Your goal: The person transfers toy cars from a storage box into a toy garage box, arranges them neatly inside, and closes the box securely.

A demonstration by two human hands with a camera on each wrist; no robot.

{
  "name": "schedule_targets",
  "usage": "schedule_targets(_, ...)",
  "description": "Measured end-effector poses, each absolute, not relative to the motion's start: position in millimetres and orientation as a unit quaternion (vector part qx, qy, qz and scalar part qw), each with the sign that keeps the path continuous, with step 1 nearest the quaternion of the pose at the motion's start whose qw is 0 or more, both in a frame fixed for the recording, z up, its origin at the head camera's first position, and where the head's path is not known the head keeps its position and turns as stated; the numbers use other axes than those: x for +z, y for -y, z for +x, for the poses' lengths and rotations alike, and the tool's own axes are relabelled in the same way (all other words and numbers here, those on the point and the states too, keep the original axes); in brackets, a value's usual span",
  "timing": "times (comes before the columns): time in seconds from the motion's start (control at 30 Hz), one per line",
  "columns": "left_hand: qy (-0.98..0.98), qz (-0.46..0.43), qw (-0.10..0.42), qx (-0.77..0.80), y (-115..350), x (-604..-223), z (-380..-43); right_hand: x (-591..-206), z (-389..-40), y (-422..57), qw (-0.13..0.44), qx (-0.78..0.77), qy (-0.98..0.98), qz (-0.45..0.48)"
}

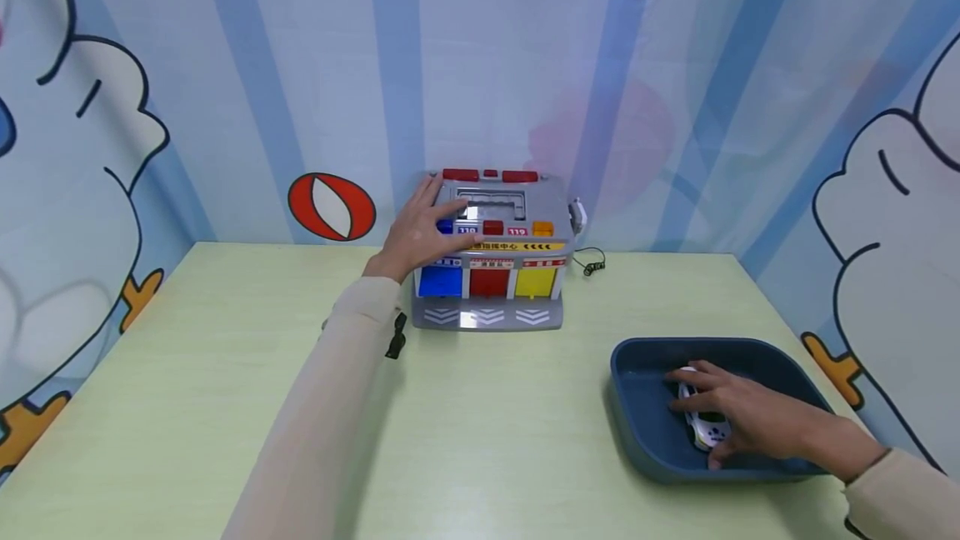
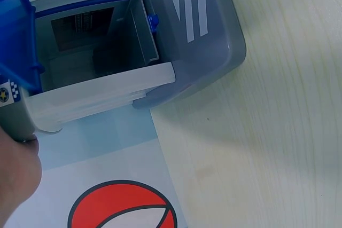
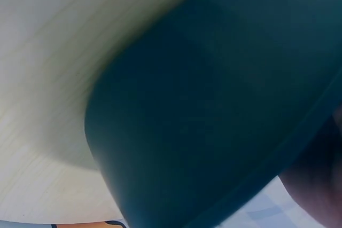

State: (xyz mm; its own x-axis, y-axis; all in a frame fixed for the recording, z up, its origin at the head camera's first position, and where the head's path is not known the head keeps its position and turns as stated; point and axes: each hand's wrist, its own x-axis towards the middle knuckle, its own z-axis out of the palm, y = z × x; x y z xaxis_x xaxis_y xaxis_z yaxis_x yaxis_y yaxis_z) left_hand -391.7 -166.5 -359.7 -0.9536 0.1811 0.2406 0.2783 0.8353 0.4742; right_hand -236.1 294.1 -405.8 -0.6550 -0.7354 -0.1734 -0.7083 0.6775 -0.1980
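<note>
A toy garage (image 1: 491, 315) in grey with blue, red and yellow doors stands at the back of the table. My left hand (image 1: 420, 232) rests on the left part of its roof, fingers spread. In the left wrist view the blue door (image 2: 18, 36) is swung up, baring a hollow compartment (image 2: 85, 52). At the right, my right hand (image 1: 738, 411) reaches into a dark blue bin (image 1: 637, 432). Its fingers spread over a white toy car (image 1: 708, 432) with dark markings, thumb near the car's close end. The right wrist view shows mostly the bin's outer wall (image 3: 187, 116).
A coiled dark cord (image 1: 592, 267) lies right of the garage. A small black item (image 1: 397, 336) shows beside the left sleeve. Behind the table (image 1: 495, 432) hangs a printed striped curtain (image 1: 480, 65), close to the garage's back.
</note>
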Motion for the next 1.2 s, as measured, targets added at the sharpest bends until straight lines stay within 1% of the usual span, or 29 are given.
schedule_targets(0.17,0.954,-0.119,0.093,-0.261,167,-360,-391,-405,-235,-293,0.131,-0.061,-0.911,-0.387)
schedule_targets(0.47,0.953,-0.118,0.093,-0.263,167,-360,-392,-403,-235,-294,0.124,-0.055,-0.910,-0.392)
schedule_targets(0.7,0.953,-0.118,0.088,-0.263,167,-360,-393,-402,-233,-293,0.107,-0.043,-0.908,-0.402)
schedule_targets(1.03,0.954,-0.117,0.087,-0.264,166,-361,-393,-384,-230,-290,0.074,-0.032,-0.911,-0.405)
schedule_targets(1.2,0.953,-0.118,0.089,-0.264,167,-360,-392,-374,-229,-283,0.080,-0.031,-0.909,-0.407)
